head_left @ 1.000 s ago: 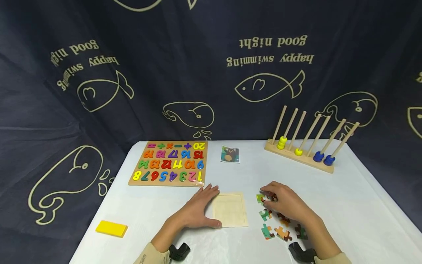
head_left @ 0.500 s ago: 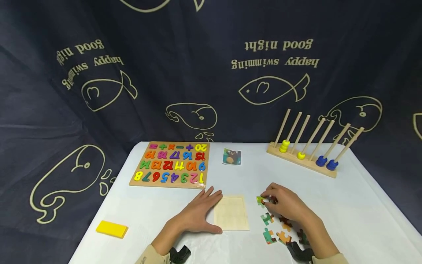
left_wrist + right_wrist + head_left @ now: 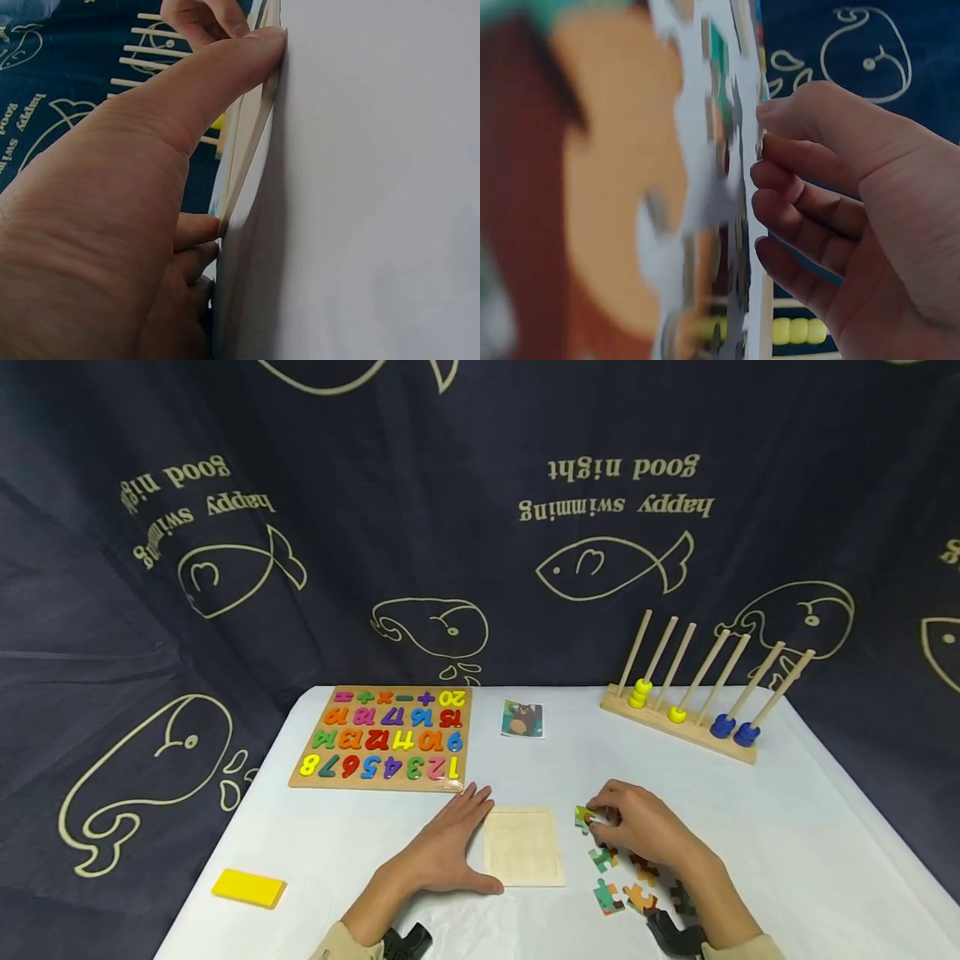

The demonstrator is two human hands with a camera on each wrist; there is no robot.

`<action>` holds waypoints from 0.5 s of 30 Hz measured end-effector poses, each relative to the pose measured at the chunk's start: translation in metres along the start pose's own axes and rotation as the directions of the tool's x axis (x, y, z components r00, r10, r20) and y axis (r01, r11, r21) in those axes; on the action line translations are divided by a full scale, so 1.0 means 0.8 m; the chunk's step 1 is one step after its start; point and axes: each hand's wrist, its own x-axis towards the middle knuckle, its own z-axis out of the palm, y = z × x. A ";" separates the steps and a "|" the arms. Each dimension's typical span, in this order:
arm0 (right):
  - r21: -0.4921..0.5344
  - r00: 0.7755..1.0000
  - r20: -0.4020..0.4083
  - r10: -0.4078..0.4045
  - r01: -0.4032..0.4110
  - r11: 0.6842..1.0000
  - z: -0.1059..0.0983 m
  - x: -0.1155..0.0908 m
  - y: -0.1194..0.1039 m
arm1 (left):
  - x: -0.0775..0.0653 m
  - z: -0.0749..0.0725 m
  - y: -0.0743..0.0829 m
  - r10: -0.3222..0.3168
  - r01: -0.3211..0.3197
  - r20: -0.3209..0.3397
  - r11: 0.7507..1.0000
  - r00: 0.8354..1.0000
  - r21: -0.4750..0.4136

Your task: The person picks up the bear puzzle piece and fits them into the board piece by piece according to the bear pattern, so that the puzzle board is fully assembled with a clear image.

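A shallow square wooden puzzle tray (image 3: 522, 847) lies bare in front of me. Along its left side my left hand (image 3: 448, 847) is spread, thumb at the near corner and fingertips at the far one; the left wrist view has the straight thumb (image 3: 217, 75) against the tray's edge. To the right of the tray, my right hand (image 3: 647, 827) pinches a green and brown jigsaw piece (image 3: 583, 819) between thumb and index finger, partly hidden by the fingers. Several loose jigsaw pieces (image 3: 607, 897) in green, orange and brown lie on the table below this hand.
A number board (image 3: 375, 786) stands at the back left, with a bear picture card (image 3: 522, 718) beside it. At the back right is a wooden counting rack (image 3: 690, 733) with upright pegs and yellow and blue beads. A yellow block (image 3: 249, 888) lies at the left.
The right hand has shifted slightly left with the jigsaw piece, which shows more clear of the fingers. The left hand stays at the tray; the head view sways a little.
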 end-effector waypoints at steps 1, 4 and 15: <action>-0.002 1.000 -0.001 -0.003 0.003 1.000 0.001 -0.001 -0.003 | 0.000 0.000 0.001 0.007 -0.007 0.003 1.000 1.000 0.002; -0.003 1.000 0.001 -0.006 0.006 1.000 0.004 -0.001 -0.013 | 0.001 0.000 0.002 0.020 -0.020 0.005 1.000 1.000 0.008; -0.006 0.997 0.017 -0.081 0.081 0.997 0.015 0.015 -0.043 | 0.001 -0.002 0.000 0.030 -0.030 0.003 1.000 1.000 0.009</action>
